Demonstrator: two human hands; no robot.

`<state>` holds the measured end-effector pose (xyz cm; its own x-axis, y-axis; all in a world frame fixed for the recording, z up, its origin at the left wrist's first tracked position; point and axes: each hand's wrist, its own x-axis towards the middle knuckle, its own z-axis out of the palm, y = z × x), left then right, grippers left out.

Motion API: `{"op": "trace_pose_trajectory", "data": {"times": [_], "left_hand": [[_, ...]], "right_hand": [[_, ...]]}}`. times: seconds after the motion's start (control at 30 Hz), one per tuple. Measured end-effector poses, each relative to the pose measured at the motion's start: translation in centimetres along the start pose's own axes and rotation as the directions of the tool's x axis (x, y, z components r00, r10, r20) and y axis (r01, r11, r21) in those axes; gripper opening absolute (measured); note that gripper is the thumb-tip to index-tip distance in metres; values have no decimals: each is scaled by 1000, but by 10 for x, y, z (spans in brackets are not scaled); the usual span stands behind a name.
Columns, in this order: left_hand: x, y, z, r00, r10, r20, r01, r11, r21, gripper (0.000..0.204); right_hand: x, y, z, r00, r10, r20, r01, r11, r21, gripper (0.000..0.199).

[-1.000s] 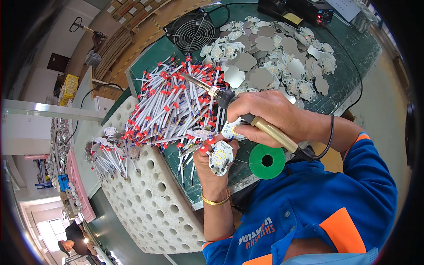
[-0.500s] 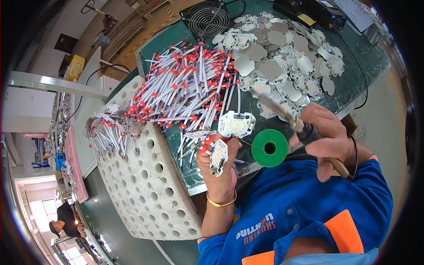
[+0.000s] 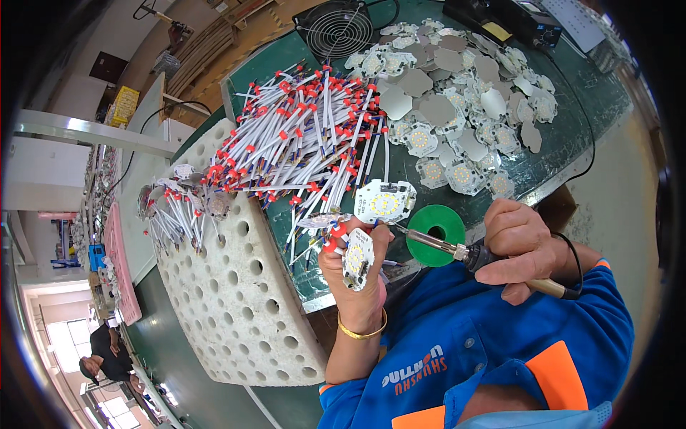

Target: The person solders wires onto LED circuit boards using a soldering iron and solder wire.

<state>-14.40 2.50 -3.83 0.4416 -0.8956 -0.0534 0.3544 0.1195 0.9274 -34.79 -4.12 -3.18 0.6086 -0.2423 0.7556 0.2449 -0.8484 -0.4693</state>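
My left hand [image 3: 362,293] is closed around several white wires with red collars [image 3: 336,230], which carry LED boards. One white board [image 3: 386,202] with a ring of yellow LEDs faces up above my fingertips. A second board [image 3: 357,259] hangs in front of my fingers, and a third [image 3: 325,220] is seen nearly edge-on. My right hand [image 3: 516,243] grips a soldering iron [image 3: 444,245] by its dark handle. Its metal tip reaches left across a green solder spool [image 3: 453,219] to just beside my left fingertips; whether it touches a board I cannot tell.
A heap of white wires [image 3: 300,136] with red collars lies beyond my left hand. Loose LED boards [image 3: 464,93] are piled farther right, by a black fan [image 3: 334,32] and a black control box [image 3: 539,28]. A perforated pale slab [image 3: 229,286] holds finished-looking wired boards at left.
My right hand has brought the soldering iron down and nearer, from over the board pile to across the green spool beside my left hand. My left hand has barely moved.
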Motion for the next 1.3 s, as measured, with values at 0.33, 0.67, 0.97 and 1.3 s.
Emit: {"op": "trace_pose_trajectory", "data": {"times": [0.33, 0.67, 0.97, 1.3], "left_hand": [[1, -2, 0, 1000, -1, -30, 2, 1000, 23, 13], [-2, 0, 2, 997, 50, -59, -45, 996, 74, 19], [-1, -3, -1, 997, 48, -53, -44, 997, 71, 16], [9, -1, 1, 993, -58, -98, 57, 998, -13, 6]], "right_hand": [[2, 4, 2, 999, 5, 33, -4, 999, -33, 30], [0, 5, 3, 1000, 5, 21, -5, 1000, 2, 31], [5, 7, 5, 1000, -24, 6, 24, 999, -28, 24], [8, 21, 16, 995, -50, -82, 44, 996, -78, 28]]}}
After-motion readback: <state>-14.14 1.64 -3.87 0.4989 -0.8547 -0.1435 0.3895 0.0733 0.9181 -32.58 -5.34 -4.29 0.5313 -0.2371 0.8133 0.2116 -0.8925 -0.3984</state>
